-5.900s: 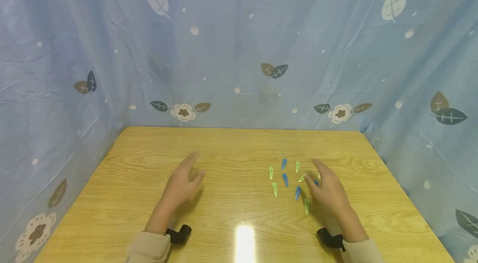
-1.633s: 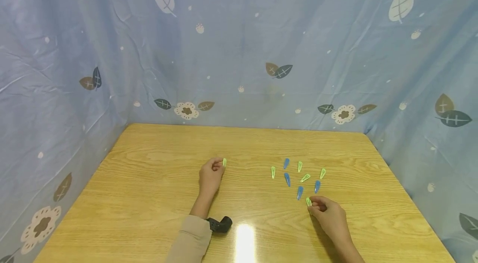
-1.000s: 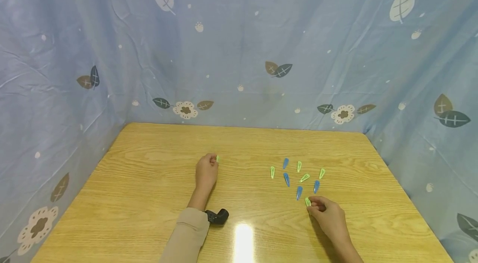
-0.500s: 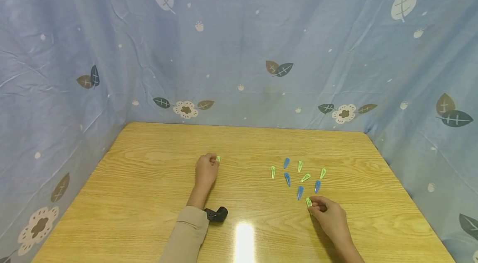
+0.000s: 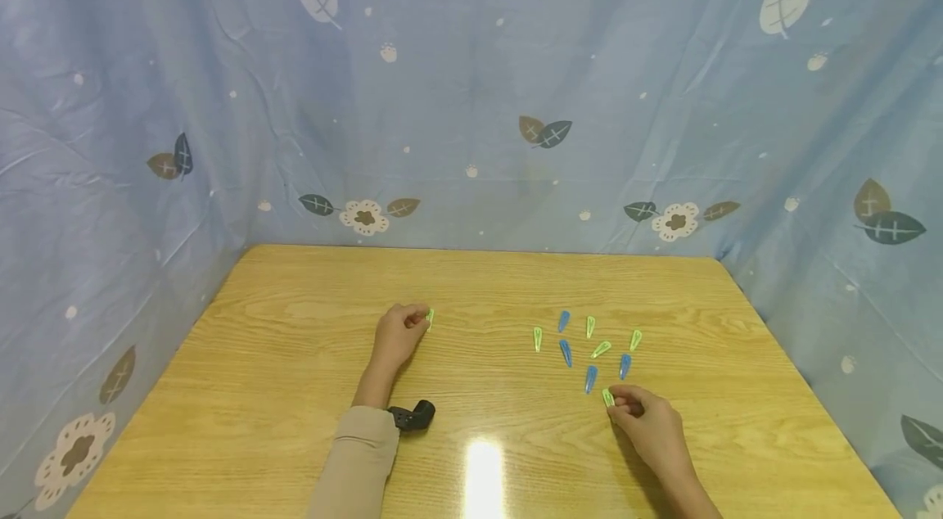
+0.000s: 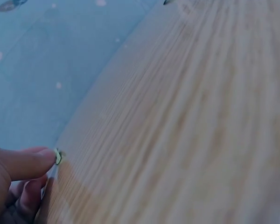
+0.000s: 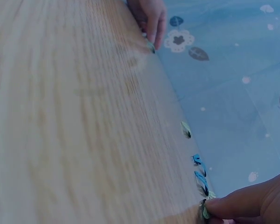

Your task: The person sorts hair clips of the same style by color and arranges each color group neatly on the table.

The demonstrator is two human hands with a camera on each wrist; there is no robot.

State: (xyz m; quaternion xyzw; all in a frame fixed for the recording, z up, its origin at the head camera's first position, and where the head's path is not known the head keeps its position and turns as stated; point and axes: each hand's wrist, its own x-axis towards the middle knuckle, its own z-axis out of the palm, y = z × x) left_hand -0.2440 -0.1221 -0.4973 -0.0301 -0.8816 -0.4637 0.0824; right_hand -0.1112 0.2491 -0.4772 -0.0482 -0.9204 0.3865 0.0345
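Note:
In the head view my left hand [image 5: 398, 332] pinches a light green snap hair clip [image 5: 430, 318] low over the left-centre of the table. The left wrist view shows the thumb pressed against that clip [image 6: 59, 156], right by the wood. Farther right and nearer to me, my right hand [image 5: 648, 425] pinches another green hair clip [image 5: 607, 397] between thumb and forefinger. Beyond it lie several loose clips, among them a blue clip [image 5: 592, 379], a second blue clip [image 5: 624, 366] and a green clip [image 5: 600, 349].
The wooden table [image 5: 309, 282] runs back to a blue patterned curtain [image 5: 471, 93], which also hangs along both sides. A black wrist camera [image 5: 414, 416] sits on my left wrist. Bright glare [image 5: 483, 478] shows at the table's front middle.
Both hands were relaxed and holding nothing at first. Since then the left hand has taken a green clip from the group and carried it left; the right has gripped the nearest green clip.

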